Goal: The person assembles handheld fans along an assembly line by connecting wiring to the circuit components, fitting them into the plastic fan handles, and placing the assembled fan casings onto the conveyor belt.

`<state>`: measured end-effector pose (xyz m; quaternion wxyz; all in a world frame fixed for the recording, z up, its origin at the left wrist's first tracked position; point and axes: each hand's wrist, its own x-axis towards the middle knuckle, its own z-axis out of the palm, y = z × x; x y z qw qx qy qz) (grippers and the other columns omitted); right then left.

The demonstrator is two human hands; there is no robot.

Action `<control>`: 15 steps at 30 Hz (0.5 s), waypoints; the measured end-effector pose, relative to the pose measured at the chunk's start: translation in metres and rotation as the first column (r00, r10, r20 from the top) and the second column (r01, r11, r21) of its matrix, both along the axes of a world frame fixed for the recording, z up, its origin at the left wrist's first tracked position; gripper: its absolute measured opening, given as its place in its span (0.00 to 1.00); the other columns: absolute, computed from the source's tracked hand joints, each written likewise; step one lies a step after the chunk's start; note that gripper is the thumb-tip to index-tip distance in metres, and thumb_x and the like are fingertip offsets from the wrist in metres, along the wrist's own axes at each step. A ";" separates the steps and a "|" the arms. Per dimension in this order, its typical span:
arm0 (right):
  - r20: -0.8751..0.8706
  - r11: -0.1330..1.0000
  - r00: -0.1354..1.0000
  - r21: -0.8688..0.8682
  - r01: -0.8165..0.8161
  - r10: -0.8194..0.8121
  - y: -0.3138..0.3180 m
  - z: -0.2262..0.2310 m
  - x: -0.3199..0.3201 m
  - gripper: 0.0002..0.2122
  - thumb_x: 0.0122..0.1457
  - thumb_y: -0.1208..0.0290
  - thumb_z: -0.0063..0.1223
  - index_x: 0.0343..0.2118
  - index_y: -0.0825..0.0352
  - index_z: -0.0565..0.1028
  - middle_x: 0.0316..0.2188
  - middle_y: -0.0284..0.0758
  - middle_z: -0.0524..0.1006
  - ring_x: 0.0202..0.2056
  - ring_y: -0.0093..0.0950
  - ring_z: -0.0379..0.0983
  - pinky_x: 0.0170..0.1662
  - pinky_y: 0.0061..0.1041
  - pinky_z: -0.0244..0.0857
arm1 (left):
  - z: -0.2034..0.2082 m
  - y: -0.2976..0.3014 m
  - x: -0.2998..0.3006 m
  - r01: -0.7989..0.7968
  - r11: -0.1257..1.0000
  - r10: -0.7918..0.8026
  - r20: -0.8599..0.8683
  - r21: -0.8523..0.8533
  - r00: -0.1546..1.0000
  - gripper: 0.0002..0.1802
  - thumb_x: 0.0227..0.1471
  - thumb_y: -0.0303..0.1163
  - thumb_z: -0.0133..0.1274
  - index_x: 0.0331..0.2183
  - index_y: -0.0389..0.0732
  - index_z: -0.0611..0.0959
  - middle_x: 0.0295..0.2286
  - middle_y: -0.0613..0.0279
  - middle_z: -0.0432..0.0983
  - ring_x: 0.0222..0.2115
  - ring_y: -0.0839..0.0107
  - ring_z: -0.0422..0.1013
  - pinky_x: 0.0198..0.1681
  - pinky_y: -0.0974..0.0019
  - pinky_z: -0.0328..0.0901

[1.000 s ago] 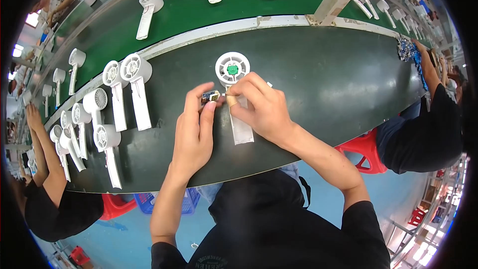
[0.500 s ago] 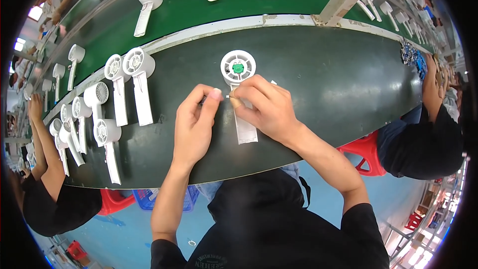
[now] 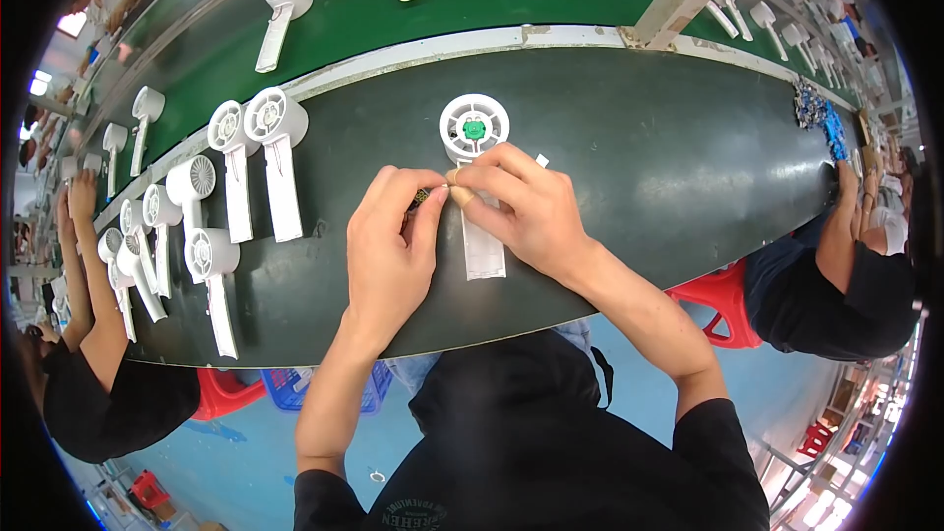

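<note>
A white handheld fan housing (image 3: 484,254) lies in front of me on the dark table, its round head pointing away and a green circuit board (image 3: 474,130) at the hub. Over its handle both my hands meet. My left hand (image 3: 391,236) is closed on a small dark circuit board (image 3: 421,198), mostly hidden by the fingers. Thumb and forefinger of my right hand (image 3: 526,205) pinch something tiny and pale, perhaps a connector or wire end, against the tips of my left fingers. The right hand covers part of the fan's neck.
Several white fan housings (image 3: 278,162) lie to the left on the dark tabletop (image 3: 639,147). Beyond a pale rail (image 3: 413,45), a green conveyor belt (image 3: 364,10) carries more of them. A bundle of blue-and-dark wired parts (image 3: 834,128) lies far right. People sit on both sides.
My left hand has moved in toward the right, so the fingertips of both hands now meet. The small dark board shows more between my left fingers. Belt housings have shifted slightly left.
</note>
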<state>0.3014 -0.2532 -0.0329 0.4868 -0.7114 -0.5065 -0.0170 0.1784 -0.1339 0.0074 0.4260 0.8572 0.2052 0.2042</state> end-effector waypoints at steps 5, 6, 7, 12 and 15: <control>-0.162 1.000 0.987 0.031 0.000 0.005 0.000 0.004 -0.002 0.07 0.48 0.79 0.65 0.31 0.65 0.80 0.29 0.28 0.76 0.15 0.16 0.62 0.18 0.18 0.56 | -0.008 0.002 -0.010 0.069 0.994 -0.067 0.031 -0.080 0.997 0.15 0.60 0.22 0.50 0.49 0.35 0.77 0.32 0.64 0.76 0.29 0.77 0.68 0.35 0.74 0.64; -0.164 1.000 0.986 0.031 -0.001 0.006 0.000 0.005 -0.003 0.07 0.48 0.79 0.65 0.31 0.65 0.80 0.29 0.28 0.76 0.15 0.16 0.62 0.18 0.18 0.56 | -0.011 0.003 -0.013 0.069 0.983 -0.065 0.031 -0.169 0.997 0.18 0.61 0.21 0.49 0.52 0.35 0.76 0.36 0.62 0.78 0.32 0.76 0.71 0.40 0.74 0.66; -0.214 0.999 0.977 0.046 -0.005 0.015 0.000 0.006 -0.003 0.07 0.47 0.80 0.65 0.30 0.66 0.80 0.29 0.28 0.76 0.15 0.15 0.61 0.18 0.18 0.54 | -0.016 0.001 -0.015 0.068 0.983 -0.064 0.028 -0.169 0.998 0.18 0.61 0.21 0.49 0.52 0.35 0.76 0.36 0.62 0.78 0.32 0.76 0.71 0.40 0.74 0.66; -0.305 0.998 0.952 0.065 -0.012 0.031 0.002 0.004 -0.007 0.07 0.46 0.82 0.65 0.29 0.68 0.79 0.30 0.30 0.77 0.16 0.12 0.59 0.18 0.16 0.51 | -0.025 -0.001 -0.022 -0.050 0.930 0.086 0.082 -0.365 0.993 0.20 0.55 0.21 0.58 0.50 0.36 0.81 0.41 0.52 0.82 0.37 0.75 0.78 0.42 0.74 0.69; -0.348 0.998 0.937 0.066 -0.013 0.035 0.002 0.006 -0.007 0.06 0.47 0.82 0.64 0.29 0.69 0.79 0.30 0.30 0.77 0.16 0.12 0.59 0.18 0.16 0.51 | -0.023 -0.004 -0.020 -0.058 0.939 0.102 0.113 -0.338 0.988 0.16 0.53 0.21 0.60 0.46 0.36 0.84 0.39 0.53 0.83 0.34 0.75 0.78 0.41 0.73 0.69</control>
